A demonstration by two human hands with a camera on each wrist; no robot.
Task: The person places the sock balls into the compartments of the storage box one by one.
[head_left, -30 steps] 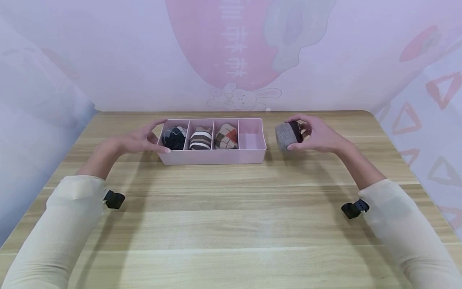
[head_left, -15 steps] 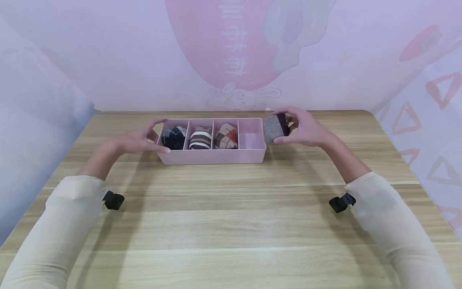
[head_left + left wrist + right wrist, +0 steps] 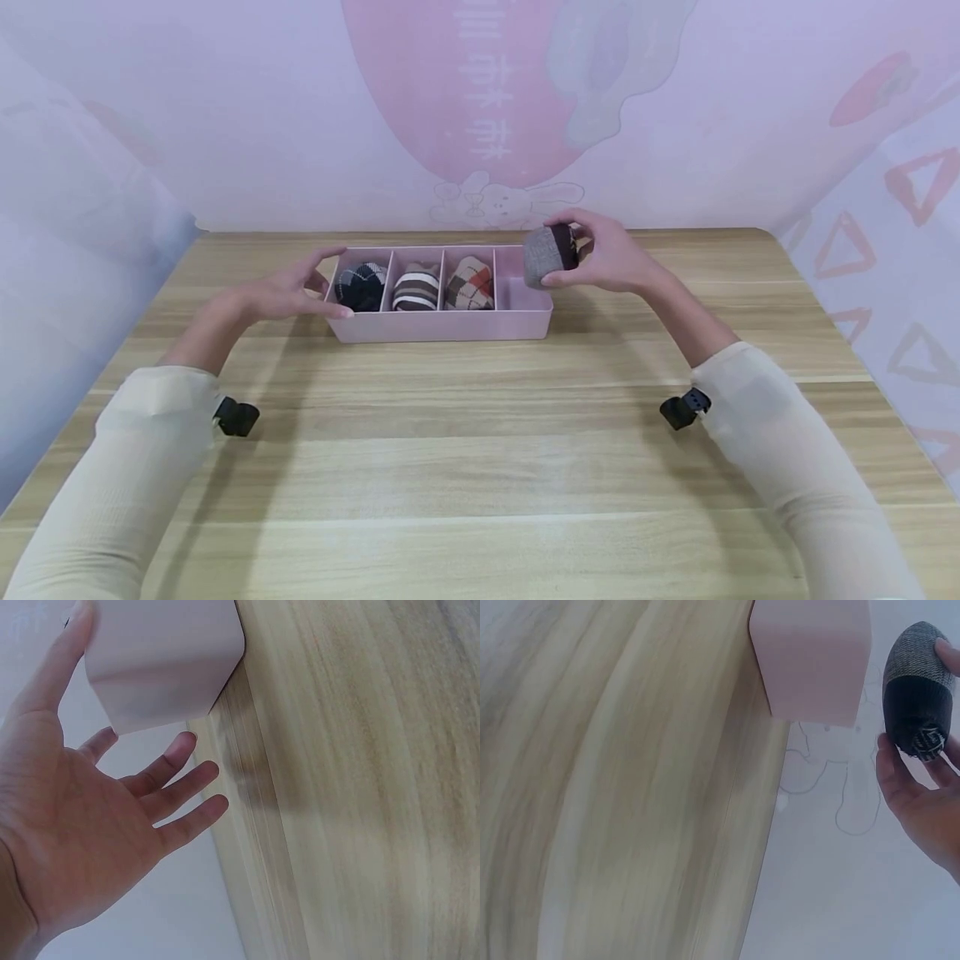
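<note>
A pink box [image 3: 442, 326] with several compartments stands at the far middle of the wooden table [image 3: 480, 467]. Three compartments hold rolled sock bundles: a dark argyle one [image 3: 362, 285], a brown striped one [image 3: 417, 289], an orange argyle one [image 3: 471, 283]. The rightmost compartment [image 3: 517, 292] is empty. My right hand [image 3: 600, 254] grips a grey and dark sock roll [image 3: 546, 254] [image 3: 916, 686] just above the box's right end. My left hand [image 3: 288, 292] [image 3: 97, 817] has straight spread fingers, its thumb touching the box's left end [image 3: 161, 660].
A pale pink wall with a cartoon print [image 3: 510, 108] rises right behind the table's far edge. Bare table top stretches between the box and me. Small black camera mounts [image 3: 236, 415] [image 3: 682, 408] sit at both wrists.
My right hand has lifted the grey sock roll and carried it left, from the table right of the box to above the box's right end. The left hand has stayed put.
</note>
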